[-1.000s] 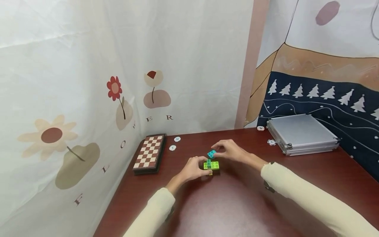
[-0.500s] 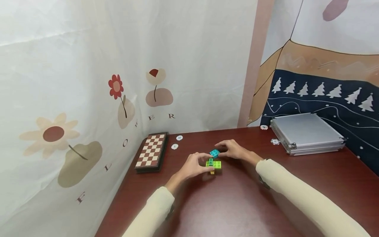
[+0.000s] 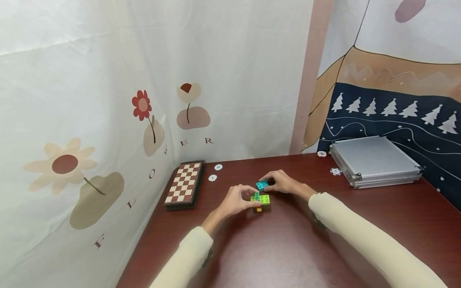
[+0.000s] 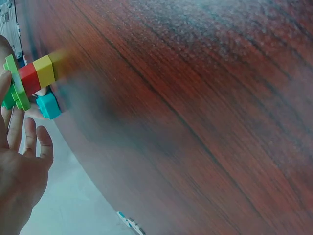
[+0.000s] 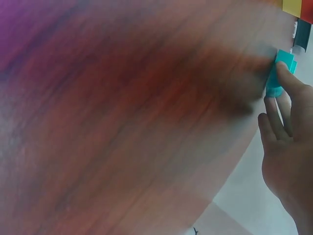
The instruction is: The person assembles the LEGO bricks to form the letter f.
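Note:
My left hand (image 3: 235,201) grips a small stack of toy building bricks between thumb and fingers. On top of its lime green brick (image 3: 265,199) sits a narrow teal brick (image 3: 257,196). Below the lime one come a red brick (image 4: 29,79) and a yellow brick (image 4: 44,71), seen side-on in the left wrist view. Just behind the stack, my right hand (image 3: 283,182) pinches a turquoise brick (image 3: 262,185), studs up in the head view. The right wrist view shows the thumb lying across this turquoise brick (image 5: 273,78). The two hands are close together, their bricks apart.
A folded chessboard (image 3: 183,183) lies at the table's left edge, with poker chips (image 3: 218,167) beside it. At the back right stands a silver aluminium case (image 3: 374,158), near another chip (image 3: 335,171). Printed curtains (image 3: 245,80) border the dark red table (image 3: 273,248).
The turquoise brick has turned and moved slightly back from the stack with my right hand. My left hand keeps hold of the stack. The head view has shifted a little.

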Tool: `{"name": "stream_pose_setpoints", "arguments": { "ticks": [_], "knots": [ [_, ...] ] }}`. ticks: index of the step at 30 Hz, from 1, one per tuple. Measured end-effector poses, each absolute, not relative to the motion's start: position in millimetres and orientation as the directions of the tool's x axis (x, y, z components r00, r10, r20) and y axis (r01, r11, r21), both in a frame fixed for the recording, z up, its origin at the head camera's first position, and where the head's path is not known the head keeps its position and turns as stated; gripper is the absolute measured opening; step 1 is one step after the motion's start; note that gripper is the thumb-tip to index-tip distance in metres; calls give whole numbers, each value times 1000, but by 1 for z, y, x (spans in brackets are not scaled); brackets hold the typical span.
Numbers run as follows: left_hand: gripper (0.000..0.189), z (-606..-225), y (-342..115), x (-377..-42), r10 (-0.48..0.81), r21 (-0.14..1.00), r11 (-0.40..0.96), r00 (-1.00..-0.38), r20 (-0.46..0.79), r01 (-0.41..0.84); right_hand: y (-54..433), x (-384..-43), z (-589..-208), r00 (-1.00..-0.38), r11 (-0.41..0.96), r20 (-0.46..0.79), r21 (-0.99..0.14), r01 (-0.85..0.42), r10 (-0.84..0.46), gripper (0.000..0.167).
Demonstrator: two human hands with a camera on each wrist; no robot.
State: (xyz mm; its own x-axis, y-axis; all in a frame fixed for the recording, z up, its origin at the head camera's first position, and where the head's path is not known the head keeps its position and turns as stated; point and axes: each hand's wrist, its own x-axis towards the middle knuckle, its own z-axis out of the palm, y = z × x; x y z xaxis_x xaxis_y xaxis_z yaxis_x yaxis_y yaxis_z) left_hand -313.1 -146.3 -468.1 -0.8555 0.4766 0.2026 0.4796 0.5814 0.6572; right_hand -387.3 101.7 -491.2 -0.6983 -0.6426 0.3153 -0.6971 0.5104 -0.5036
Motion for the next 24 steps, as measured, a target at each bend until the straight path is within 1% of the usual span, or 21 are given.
{"name": "stream_pose_setpoints", "arguments": {
  "ticks": [6, 12, 17, 24],
  "knots": [
    [38, -466, -144, -314, 471, 645, 604, -862, 185, 468, 107, -387, -482, -713, 523, 331, -505, -687, -618, 34],
    [41, -467, -146, -314, 472, 649, 610, -867, 161, 453, 111, -381, -467, -703, 493, 352, -524, -695, -618, 36],
    [41, -469, -147, -315, 474, 658, 603, -866, 158, 451, 114, -375, -456, -685, 495, 362, -492, -716, -632, 37],
    [41, -468, -146, -316, 481, 662, 598, -863, 155, 452, 115, -366, -439, -691, 490, 337, -514, -704, -639, 38]
  ]
}}
